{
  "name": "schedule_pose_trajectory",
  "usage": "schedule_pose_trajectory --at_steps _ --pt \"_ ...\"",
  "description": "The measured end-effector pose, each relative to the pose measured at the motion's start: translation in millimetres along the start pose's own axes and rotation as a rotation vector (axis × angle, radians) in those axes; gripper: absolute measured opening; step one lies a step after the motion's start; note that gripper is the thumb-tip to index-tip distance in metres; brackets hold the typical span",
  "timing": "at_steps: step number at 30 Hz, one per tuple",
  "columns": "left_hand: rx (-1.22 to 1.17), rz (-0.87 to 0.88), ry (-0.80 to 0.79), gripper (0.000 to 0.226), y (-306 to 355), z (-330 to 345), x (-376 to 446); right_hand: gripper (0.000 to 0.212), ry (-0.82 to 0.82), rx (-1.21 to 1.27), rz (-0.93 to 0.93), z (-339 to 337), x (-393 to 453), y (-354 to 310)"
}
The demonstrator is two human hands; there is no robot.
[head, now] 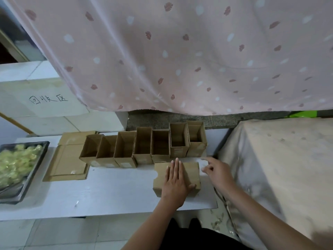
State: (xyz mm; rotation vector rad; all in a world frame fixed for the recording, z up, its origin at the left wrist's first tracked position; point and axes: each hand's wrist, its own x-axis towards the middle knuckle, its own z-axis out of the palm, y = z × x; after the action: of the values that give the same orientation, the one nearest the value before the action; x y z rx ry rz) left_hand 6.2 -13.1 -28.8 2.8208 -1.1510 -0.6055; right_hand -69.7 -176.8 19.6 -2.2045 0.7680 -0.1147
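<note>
Flat carton [191, 174] lies on surface [108, 192], just in front of open-box row [144, 147]; long axis L–R, notched end pointing left. Left hand [175, 183] presses on it, grip apart, fingers straight. Right hand [219, 172] hovers beside its right edge, grip loosely apart.

Flattened brown cardboard box [191, 173] is lying near the right end of the white tabletop [111, 192], just in front of a row of upright open cartons [143, 147]. A notch is showing in its left edge. The left hand [175, 179] is pressing flat on it.
</note>
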Motion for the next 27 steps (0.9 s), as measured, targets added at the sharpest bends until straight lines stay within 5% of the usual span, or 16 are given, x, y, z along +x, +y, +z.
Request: schedule_pose_trajectory --at_steps 2,5,12,18,23,27 --pt "-0.011 0.053 0.008 0.085 3.0 1.7 0.8 0.027 0.008 -0.007 -0.001 -0.3 -1.0 -1.3" --pt "-0.017 0.127 0.023 0.074 2.6 7.0 -0.9 0.007 0.035 0.019 0.044 0.4 0.0 -3.5" --pt "-0.015 0.157 0.026 0.072 -2.3 7.4 -2.8 0.011 -0.142 0.457 0.39 -1.1 -12.6 -15.0" --pt "-0.027 0.155 0.01 0.074 -3.7 3.1 -0.7 0.014 -0.022 0.043 0.19 -5.0 -10.6 -21.4" --pt "-0.012 0.165 0.044 0.072 -4.1 6.3 -3.8 0.01 -0.045 0.041 0.132 -4.2 -8.8 -21.4" --pt "0.014 0.202 0.073 0.072 -8.6 7.4 -1.5 0.029 -0.124 -0.048 0.156 1.1 -7.2 -14.6"
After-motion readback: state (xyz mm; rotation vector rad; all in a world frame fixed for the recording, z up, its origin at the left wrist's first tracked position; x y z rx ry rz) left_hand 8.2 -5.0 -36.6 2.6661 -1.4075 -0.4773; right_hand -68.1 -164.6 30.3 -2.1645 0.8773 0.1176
